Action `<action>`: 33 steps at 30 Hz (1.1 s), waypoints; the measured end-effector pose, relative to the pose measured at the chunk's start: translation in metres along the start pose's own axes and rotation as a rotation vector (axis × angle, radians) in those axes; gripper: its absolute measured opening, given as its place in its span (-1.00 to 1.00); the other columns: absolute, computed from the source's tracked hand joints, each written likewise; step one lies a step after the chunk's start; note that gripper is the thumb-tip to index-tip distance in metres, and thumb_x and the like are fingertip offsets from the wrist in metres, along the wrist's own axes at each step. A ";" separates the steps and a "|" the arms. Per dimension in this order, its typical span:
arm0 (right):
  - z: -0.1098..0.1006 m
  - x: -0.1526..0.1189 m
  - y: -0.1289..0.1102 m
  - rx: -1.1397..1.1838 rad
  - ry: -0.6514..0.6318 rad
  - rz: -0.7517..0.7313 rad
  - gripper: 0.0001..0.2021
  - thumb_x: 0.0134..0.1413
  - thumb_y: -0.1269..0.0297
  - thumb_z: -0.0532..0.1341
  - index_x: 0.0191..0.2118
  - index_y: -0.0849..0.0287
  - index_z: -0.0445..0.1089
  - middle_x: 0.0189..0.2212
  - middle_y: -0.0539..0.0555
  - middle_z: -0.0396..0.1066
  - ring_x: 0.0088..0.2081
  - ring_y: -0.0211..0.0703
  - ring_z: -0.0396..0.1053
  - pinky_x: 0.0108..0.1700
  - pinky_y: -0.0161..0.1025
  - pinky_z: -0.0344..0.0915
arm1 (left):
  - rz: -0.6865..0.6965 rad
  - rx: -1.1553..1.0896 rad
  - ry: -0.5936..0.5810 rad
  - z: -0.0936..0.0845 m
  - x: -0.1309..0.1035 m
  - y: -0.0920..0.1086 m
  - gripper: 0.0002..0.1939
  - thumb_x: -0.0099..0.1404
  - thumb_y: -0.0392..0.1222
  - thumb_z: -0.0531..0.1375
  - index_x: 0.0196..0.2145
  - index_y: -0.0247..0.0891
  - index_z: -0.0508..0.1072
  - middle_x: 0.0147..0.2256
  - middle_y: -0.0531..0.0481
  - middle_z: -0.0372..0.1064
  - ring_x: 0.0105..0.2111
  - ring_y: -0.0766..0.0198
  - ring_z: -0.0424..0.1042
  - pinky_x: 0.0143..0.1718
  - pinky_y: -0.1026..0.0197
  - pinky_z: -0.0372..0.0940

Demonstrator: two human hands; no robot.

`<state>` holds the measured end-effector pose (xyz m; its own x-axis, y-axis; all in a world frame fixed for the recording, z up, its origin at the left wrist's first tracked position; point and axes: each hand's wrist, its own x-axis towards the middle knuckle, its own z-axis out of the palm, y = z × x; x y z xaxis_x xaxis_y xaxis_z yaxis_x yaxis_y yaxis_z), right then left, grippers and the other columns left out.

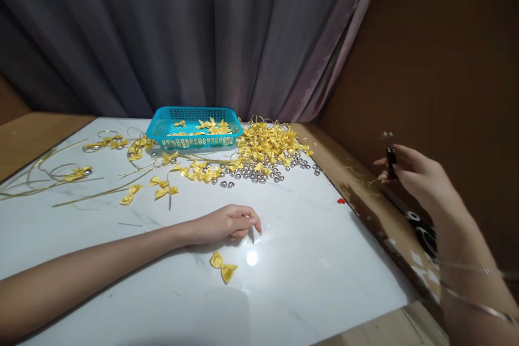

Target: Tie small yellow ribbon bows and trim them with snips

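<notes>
My left hand (233,221) rests on the white table with its fingers curled and thumb against them; nothing shows in it. Just in front of that hand, nearer to me, lies a single yellow ribbon bow (223,267). Out to the right, past the table's edge, my right hand (416,173) is raised and closed around a small black tool (391,163) with bright tips pointing up. The tool's exact kind is unclear, as the fingers cover part of it. Several more yellow bows (166,188) are spread beyond my left hand.
A blue plastic basket (194,143) with yellow bows stands at the back. Beside it sit a heap of bows (267,143) and scattered silver beads (255,173). Gold cords (93,194) lie at left. Black-handled scissors (424,232) are on the right ledge; a grey curtain (182,32) hangs behind.
</notes>
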<state>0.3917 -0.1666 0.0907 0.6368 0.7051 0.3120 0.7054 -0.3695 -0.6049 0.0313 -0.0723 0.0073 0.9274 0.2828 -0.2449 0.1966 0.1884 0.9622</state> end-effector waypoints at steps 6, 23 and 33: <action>-0.001 -0.117 -0.005 0.778 -0.234 0.263 -0.55 -0.23 0.23 0.35 -0.08 -0.06 0.44 -0.30 0.19 0.37 -0.56 -0.19 0.12 -0.49 -0.11 0.13 | -0.003 0.024 -0.021 0.001 -0.002 0.003 -0.70 0.29 0.00 0.04 -0.30 -0.33 0.34 -0.67 0.22 -0.12 -0.64 0.42 -0.18 -0.58 0.28 -0.22; 0.059 -0.195 -0.058 1.132 -0.542 0.588 -0.77 -0.08 0.13 0.30 -0.33 0.17 0.40 -0.59 -0.02 0.24 -0.58 -0.34 0.09 -0.52 -0.36 0.10 | 0.018 0.111 -0.023 0.004 -0.004 0.007 -0.73 0.32 -0.08 0.01 -0.27 -0.34 0.38 -0.66 0.21 -0.11 -0.64 0.42 -0.16 -0.58 0.28 -0.22; 0.076 -0.206 -0.083 0.938 -0.534 0.584 -0.53 -0.19 -0.05 0.33 -0.25 0.17 0.24 -0.68 -0.19 -0.06 -0.66 -0.50 -0.22 -0.62 -0.45 -0.32 | 0.059 0.172 -0.029 0.002 -0.004 0.005 -0.69 0.32 -0.04 0.03 -0.25 -0.34 0.41 -0.63 0.20 -0.02 -0.64 0.46 -0.11 -0.60 0.34 -0.16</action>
<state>0.1782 -0.2351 0.0215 0.4191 0.8207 -0.3884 -0.2803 -0.2900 -0.9151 0.0290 -0.0747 0.0134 0.9472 0.2610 -0.1862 0.1907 0.0082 0.9816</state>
